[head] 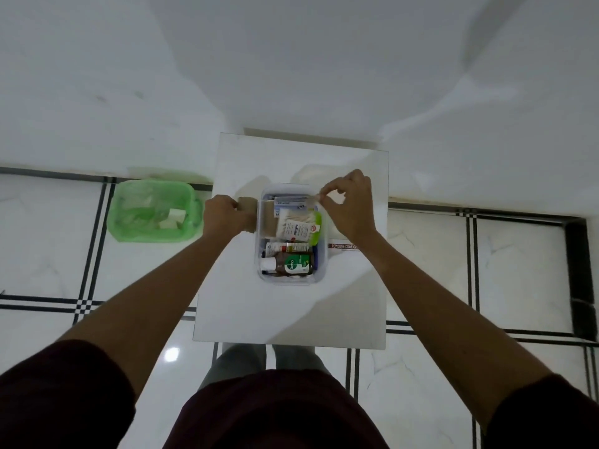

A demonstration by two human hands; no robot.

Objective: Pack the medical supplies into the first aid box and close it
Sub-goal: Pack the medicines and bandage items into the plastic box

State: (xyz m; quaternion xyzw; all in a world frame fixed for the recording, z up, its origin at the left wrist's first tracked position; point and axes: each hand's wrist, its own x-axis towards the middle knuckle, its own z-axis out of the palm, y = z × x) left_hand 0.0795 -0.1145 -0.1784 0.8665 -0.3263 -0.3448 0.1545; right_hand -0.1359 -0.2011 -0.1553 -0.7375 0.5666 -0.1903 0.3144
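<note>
A clear plastic first aid box (321, 276) stands open on a small white table (291, 315). Inside lie a brown Dettol bottle (290, 264), a tube (285, 247), a pack of cotton swabs (295, 224), a green item (316, 228) and flat packets at the far end. My left hand (223, 216) grips a brown bandage roll (248, 205) at the box's left rim. My right hand (350, 205) pinches a small white strip (319, 197) over the box's far right corner; what it is cannot be made out.
A povidone-iodine carton (344, 246) lies on the table right of the box, partly under my right wrist. A green basket (152, 210) with wrappers sits on the tiled floor to the left. A white wall rises behind the table.
</note>
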